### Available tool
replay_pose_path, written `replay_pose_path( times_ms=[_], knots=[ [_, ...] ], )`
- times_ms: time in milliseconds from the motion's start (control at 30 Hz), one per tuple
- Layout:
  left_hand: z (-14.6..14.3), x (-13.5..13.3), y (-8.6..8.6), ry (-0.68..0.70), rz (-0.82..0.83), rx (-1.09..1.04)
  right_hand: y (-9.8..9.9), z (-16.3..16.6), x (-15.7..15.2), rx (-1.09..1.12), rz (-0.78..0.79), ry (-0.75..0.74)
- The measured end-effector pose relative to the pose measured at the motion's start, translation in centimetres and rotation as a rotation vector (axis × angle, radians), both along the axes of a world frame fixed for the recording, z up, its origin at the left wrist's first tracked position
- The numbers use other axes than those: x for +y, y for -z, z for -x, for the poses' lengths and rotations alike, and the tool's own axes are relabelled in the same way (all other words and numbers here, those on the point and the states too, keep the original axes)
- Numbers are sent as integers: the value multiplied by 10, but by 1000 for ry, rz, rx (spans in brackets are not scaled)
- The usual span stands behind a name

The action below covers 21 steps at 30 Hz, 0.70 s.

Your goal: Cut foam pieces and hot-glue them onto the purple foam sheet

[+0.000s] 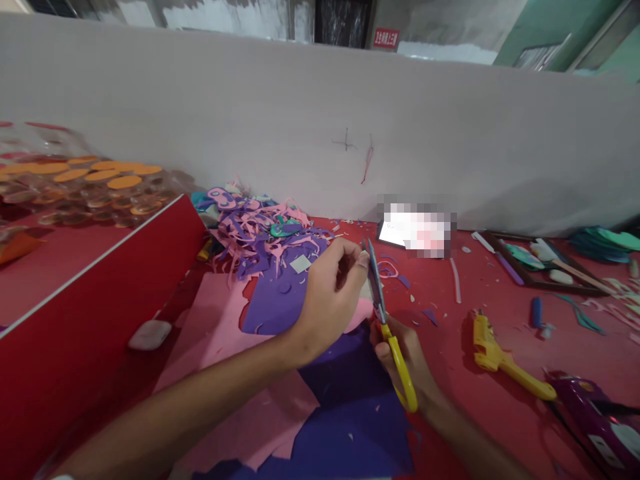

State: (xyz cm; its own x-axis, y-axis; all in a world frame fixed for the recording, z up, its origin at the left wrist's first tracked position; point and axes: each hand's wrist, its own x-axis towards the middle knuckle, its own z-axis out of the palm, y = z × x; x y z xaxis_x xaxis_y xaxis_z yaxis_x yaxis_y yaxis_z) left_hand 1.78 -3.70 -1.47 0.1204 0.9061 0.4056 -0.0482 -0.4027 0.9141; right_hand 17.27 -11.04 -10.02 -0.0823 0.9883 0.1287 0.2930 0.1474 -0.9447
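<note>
My right hand [411,350] grips a pair of yellow-handled scissors [399,363], blades pointing up and away, the tips slightly apart. Beside the blades, my left hand [333,293] is closed in a pinch, thumb against forefinger. Whatever it holds is too small or hidden to make out. Beneath my hands lie a dark purple foam sheet [360,413] and a cut pink foam sheet [215,320]. A rounded pink piece [361,313] shows partly behind my hands, and a small pale square [301,265] rests on purple foam.
Foam offcuts [260,223] are heaped at the back left, by a red divider [115,273]. On the right lie a yellow glue gun [505,363], a purple tool [590,413] and a dark tray [540,267]. A lit phone [400,228] leans near the white wall [250,113].
</note>
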Motion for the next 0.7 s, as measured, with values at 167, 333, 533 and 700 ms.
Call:
replay_pose_path(
  times_ms=[167, 333, 533, 700],
  knots=[
    [0, 0, 0, -7, -7, 3, -1, 1, 0, 0, -8, 5],
    [-1, -2, 1, 4, -2, 12, -2, 1, 1, 14, 0, 15],
    [-1, -3, 0, -6, 6, 26, -3, 1, 1, 19, 11, 16],
    [-1, -3, 0, -7, 7, 10, -2, 2, 2, 24, 8, 12]
  ],
)
